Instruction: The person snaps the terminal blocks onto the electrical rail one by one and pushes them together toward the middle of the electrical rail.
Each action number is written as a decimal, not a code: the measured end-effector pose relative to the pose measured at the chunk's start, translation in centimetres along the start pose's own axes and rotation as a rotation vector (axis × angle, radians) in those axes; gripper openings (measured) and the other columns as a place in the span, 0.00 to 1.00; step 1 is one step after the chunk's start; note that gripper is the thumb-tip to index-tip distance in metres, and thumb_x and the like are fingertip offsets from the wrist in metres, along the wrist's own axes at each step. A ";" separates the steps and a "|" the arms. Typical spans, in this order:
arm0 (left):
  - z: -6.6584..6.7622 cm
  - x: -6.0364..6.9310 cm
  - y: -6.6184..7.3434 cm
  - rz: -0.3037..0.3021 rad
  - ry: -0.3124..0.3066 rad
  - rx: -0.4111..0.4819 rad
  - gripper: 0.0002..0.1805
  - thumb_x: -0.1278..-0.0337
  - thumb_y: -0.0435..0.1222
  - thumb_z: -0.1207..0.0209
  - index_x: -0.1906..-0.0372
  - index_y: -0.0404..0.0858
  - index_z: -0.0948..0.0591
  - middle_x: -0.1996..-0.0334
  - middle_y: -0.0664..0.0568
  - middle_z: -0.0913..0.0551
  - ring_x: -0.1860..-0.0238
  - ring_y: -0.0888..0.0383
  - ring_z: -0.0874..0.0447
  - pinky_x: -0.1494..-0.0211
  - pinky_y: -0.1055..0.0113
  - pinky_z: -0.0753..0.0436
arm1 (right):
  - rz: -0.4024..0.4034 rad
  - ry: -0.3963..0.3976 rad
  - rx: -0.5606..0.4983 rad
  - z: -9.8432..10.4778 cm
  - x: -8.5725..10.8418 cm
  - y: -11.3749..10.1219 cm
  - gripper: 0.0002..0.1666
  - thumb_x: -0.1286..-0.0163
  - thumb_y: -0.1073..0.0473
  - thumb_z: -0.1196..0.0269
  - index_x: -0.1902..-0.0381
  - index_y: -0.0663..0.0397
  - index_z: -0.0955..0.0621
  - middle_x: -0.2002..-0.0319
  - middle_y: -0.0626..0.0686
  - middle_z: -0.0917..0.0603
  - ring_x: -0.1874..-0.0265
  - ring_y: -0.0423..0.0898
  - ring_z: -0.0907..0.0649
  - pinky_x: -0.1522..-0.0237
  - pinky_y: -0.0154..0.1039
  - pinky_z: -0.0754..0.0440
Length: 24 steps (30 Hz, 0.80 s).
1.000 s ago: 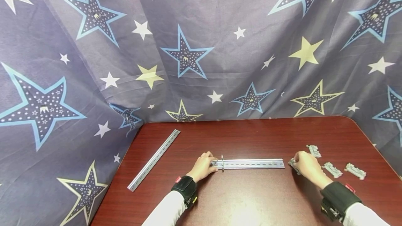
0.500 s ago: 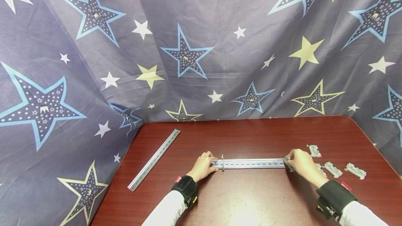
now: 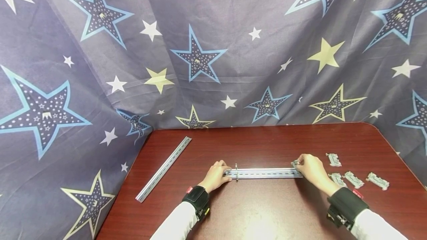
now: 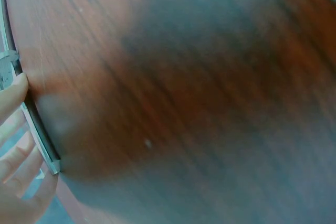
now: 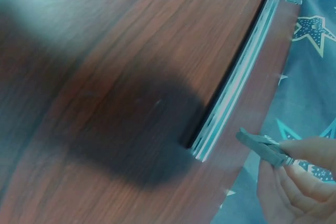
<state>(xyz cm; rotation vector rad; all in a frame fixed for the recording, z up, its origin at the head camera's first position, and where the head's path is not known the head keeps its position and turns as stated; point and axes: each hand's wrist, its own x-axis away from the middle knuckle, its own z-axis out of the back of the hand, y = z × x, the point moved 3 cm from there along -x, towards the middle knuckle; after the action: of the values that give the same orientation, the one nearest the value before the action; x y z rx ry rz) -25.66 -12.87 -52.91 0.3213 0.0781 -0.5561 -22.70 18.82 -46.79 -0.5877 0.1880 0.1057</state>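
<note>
A slotted metal DIN rail (image 3: 267,173) lies across the middle of the table. My left hand (image 3: 215,177) grips its left end, thumb on the near edge and fingers on the far side. Just right of those fingers, one grey terminal block (image 3: 236,172) stands across the rail. Between thumb and fingers, my right hand (image 3: 313,169) pinches another terminal block (image 5: 264,148) near the rail's right end. In the right wrist view this block is tilted and apart from the rail (image 5: 239,77). The hand partly covers it in the head view.
Several more grey terminal blocks (image 3: 353,180) lie at the right of the brown table (image 3: 250,147). A second DIN rail (image 3: 163,169) lies slanted on the left. A star-patterned cloth (image 3: 213,95) hangs behind the table and along its left side.
My right hand has moved left and slightly away from me, carrying the terminal block from the loose ones to the rail's right end. The left hand stays on the rail.
</note>
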 end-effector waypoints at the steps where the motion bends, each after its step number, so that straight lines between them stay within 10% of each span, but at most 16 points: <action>1: 0.0 0.0 0.0 0.000 -0.001 0.001 0.19 0.64 0.41 0.34 0.60 0.40 0.18 0.68 0.54 0.27 0.63 0.57 0.30 0.62 0.63 0.30 | -0.002 0.001 -0.007 -0.1 -0.1 -0.2 0.04 0.56 0.67 0.38 0.80 0.64 0.24 0.84 0.51 0.23 0.83 0.45 0.26 0.78 0.44 0.29; 24: 0.0 0.0 0.0 -0.012 0.013 0.011 0.18 0.64 0.40 0.33 0.61 0.39 0.18 0.68 0.53 0.27 0.64 0.56 0.30 0.63 0.63 0.30 | -0.054 -0.021 -0.112 -3.7 -2.2 -5.2 0.05 0.59 0.67 0.38 0.81 0.62 0.24 0.85 0.48 0.25 0.83 0.43 0.27 0.77 0.40 0.29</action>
<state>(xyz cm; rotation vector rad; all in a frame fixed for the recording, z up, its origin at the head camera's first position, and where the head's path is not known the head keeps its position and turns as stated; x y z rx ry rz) -25.65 -12.88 -52.89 0.3356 0.0896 -0.5670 -24.61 12.35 -46.59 -0.7022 0.1468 0.0702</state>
